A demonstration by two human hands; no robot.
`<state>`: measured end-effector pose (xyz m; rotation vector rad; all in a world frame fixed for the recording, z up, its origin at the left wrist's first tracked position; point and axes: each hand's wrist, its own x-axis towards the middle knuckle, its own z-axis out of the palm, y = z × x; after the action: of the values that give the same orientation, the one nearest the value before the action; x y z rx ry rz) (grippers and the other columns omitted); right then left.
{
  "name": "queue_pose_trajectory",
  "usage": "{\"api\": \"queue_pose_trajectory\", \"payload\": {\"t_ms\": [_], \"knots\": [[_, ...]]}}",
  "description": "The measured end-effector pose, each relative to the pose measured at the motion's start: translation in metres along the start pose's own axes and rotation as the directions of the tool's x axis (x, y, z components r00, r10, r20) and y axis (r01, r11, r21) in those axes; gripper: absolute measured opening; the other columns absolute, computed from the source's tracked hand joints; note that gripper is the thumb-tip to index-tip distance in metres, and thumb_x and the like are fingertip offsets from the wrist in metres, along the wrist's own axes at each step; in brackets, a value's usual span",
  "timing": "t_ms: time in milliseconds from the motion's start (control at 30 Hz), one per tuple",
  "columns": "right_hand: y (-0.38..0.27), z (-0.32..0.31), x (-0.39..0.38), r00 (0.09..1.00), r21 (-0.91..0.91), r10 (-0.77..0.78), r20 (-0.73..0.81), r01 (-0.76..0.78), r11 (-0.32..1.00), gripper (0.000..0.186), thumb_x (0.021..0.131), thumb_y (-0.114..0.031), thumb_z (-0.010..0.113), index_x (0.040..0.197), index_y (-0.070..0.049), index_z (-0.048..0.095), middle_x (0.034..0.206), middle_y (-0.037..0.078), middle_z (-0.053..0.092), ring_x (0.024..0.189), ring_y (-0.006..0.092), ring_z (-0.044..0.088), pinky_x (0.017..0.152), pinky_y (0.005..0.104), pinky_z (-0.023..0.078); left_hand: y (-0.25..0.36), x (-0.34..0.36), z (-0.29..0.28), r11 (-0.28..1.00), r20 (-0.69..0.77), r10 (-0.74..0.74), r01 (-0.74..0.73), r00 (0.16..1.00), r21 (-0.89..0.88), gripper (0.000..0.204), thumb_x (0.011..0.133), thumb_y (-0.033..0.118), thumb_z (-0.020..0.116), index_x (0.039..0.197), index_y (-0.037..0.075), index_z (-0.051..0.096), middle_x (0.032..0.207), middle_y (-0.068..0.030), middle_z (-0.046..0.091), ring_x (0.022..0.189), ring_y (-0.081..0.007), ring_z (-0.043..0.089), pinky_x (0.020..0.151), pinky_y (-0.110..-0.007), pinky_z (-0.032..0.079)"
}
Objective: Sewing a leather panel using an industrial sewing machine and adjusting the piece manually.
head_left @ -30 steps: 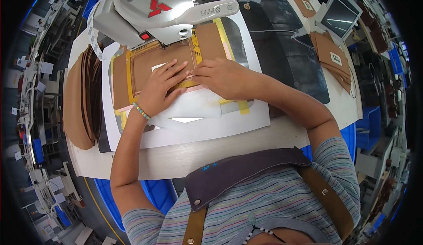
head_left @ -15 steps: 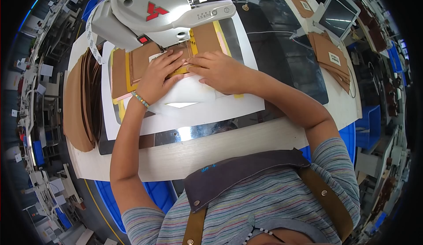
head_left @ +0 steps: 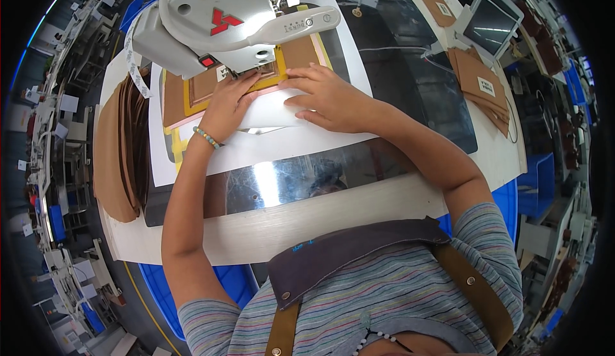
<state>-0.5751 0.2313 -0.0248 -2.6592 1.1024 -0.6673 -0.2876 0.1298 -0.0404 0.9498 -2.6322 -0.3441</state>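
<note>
My left hand, with a beaded bracelet at its wrist, lies on the work with fingers stretched forward. Its fingertips are close to the sewing machine's needle area, partly hidden under the machine head. To the right, my right hand rests with spread fingers on a white sheet and the edge of a yellow-bordered frame. Brown leather-like pieces lie inside and around that frame. A small white label shows beside the machine foot. Neither hand grips anything visible.
Long brown pieces are stacked at the left table edge. Brown labelled pieces and a tilted screen stand at the right. A shiny metal plate lies nearer me, and a blue bin sits beyond the table's right edge.
The white sheet and frame have slid away from me, uncovering more of the metal plate. My left hand has gone forward with them; my right fingers are spread wider.
</note>
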Motion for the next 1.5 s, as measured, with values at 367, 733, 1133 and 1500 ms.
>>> {"api": "queue_pose_trajectory", "payload": {"t_ms": [367,733,1133,1500], "knots": [[0.002,0.002,-0.002,0.999,-0.056,0.009,0.046,-0.006,0.998,0.030,0.100,-0.022,0.071,0.128,-0.010,0.074,0.153,0.012,0.057,0.154,0.0326,0.038,0.128,0.0555,0.027,-0.107,-0.057,-0.041,0.959,-0.260,-0.247,0.273,0.934,0.070,0.040,0.107,0.020,0.057,0.142,0.003,0.066,0.153,-0.0169,0.060,0.146,-0.0392,0.047,0.126,-0.047,0.033],[-0.040,0.009,-0.043,0.976,-0.154,0.022,0.217,0.012,0.988,0.065,0.108,-0.047,0.056,0.159,-0.009,0.049,0.174,0.022,0.028,0.162,0.0391,0.025,0.130,0.0606,0.019,-0.180,-0.096,-0.043,0.866,-0.285,-0.361,0.433,0.888,0.250,0.053,0.108,0.034,0.060,0.154,0.006,0.058,0.163,-0.0122,0.052,0.152,-0.0416,0.040,0.128,-0.049,0.031],[-0.024,-0.003,-0.013,0.997,-0.144,-0.039,0.073,0.049,0.988,0.049,0.103,-0.038,0.066,0.135,-0.002,0.068,0.157,0.017,0.052,0.150,0.0346,0.043,0.125,0.0517,0.032,-0.146,-0.077,-0.018,0.889,-0.368,-0.090,0.241,0.926,0.390,0.033,0.105,0.022,0.064,0.135,0.017,0.076,0.144,-0.0146,0.066,0.131,-0.0366,0.060,0.112,-0.048,0.048],[-0.026,0.060,0.024,0.995,-0.160,-0.004,-0.102,-0.012,0.987,0.033,0.093,-0.021,0.076,0.118,-0.002,0.069,0.113,0.010,0.066,0.104,0.0268,0.063,0.090,0.0400,0.051,-0.105,-0.013,0.024,0.703,-0.254,-0.603,0.354,0.756,-0.617,0.032,0.106,0.018,0.067,0.135,0.005,0.071,0.108,-0.0078,0.079,0.095,-0.0149,0.070,0.087,-0.029,0.053]]}}
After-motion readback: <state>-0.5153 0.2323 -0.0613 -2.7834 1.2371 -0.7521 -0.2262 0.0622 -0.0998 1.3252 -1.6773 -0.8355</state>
